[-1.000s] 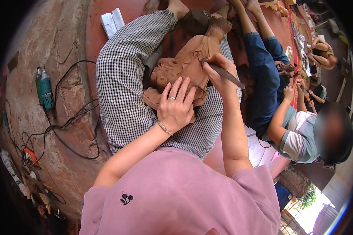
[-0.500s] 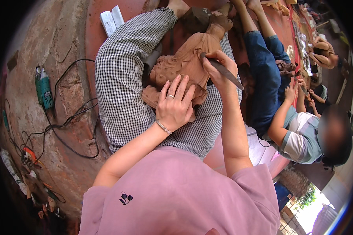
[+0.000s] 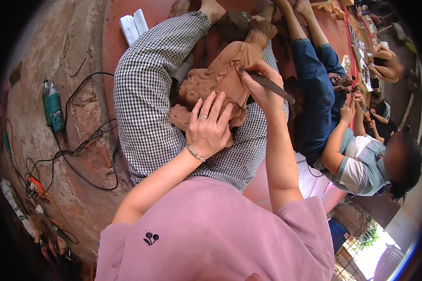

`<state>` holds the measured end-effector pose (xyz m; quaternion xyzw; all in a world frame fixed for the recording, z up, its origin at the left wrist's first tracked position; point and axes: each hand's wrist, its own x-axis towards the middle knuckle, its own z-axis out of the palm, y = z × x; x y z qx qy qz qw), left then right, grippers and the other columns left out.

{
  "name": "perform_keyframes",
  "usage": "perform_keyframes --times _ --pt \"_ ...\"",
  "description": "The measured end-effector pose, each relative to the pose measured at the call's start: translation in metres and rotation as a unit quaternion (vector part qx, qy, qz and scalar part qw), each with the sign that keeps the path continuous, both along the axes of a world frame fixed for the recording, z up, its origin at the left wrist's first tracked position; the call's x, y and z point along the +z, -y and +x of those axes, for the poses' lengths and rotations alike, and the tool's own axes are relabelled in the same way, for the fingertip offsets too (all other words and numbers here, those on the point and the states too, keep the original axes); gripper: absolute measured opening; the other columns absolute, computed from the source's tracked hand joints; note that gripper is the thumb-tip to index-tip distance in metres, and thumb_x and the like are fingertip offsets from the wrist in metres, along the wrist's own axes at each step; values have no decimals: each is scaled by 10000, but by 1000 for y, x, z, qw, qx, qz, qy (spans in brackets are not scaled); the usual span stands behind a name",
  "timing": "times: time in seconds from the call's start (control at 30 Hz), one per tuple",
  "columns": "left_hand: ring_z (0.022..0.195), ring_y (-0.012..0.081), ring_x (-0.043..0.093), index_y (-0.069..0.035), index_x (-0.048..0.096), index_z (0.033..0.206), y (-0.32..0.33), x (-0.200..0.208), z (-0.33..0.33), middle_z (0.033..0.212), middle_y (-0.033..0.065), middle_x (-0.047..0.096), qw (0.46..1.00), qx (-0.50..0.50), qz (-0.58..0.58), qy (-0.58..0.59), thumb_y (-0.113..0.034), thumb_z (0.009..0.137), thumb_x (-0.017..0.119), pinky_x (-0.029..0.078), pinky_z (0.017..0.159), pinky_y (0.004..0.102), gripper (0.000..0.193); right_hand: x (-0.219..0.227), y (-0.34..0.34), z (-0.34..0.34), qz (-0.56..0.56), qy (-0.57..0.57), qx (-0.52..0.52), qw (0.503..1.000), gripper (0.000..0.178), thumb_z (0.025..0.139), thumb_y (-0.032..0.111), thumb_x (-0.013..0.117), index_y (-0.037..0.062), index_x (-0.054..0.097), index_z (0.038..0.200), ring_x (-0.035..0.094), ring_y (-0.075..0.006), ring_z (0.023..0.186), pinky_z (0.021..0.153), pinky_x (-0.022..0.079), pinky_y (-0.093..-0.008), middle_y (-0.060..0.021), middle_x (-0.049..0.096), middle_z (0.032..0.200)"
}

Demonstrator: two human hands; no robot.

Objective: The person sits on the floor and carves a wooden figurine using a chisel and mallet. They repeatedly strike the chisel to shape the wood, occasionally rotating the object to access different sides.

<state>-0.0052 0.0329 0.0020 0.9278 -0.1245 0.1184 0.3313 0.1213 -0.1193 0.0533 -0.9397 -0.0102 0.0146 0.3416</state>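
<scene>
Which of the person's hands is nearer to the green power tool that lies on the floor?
Left. The left hand rests on the carved figure, on the side toward the green power tool; the right hand, holding a carving tool, is farther away.

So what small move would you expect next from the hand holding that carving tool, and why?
Probably a short stroke of the carving tool along the reddish-brown carved figure. The right hand holds the tool with its tip against the figure's surface, while the left hand lies flat on the figure's lower part, bracing it on the checked-trousered lap.
</scene>
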Motion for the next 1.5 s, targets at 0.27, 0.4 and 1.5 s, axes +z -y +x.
perform_keyframes --times 0.27,0.4,1.5 --pt "1372 315 492 -113 652 1260 1 -1 0 1462 128 539 1000 1 4 0 -174 772 657 409 1102 503 492 -1 11 2 4 -27 18 999 186 764 185 707 40 707 879 702 -256 709 658 533 -336 -129 707 750" --pt "1372 314 493 -112 653 1259 0 -3 0 1461 127 540 1000 4 5 9 -175 769 660 410 1102 502 494 -3 28 6 56 -62 36 996 195 775 157 706 20 689 912 670 -195 683 639 519 -312 -106 684 740" --pt "1337 335 525 -100 669 1238 0 -1 2 1419 144 574 1000 8 -3 20 -161 778 641 418 1090 505 465 30 -49 109 -367 -53 586 720 325 647 154 870 -18 710 872 655 -334 999 868 534 -407 -140 689 908"
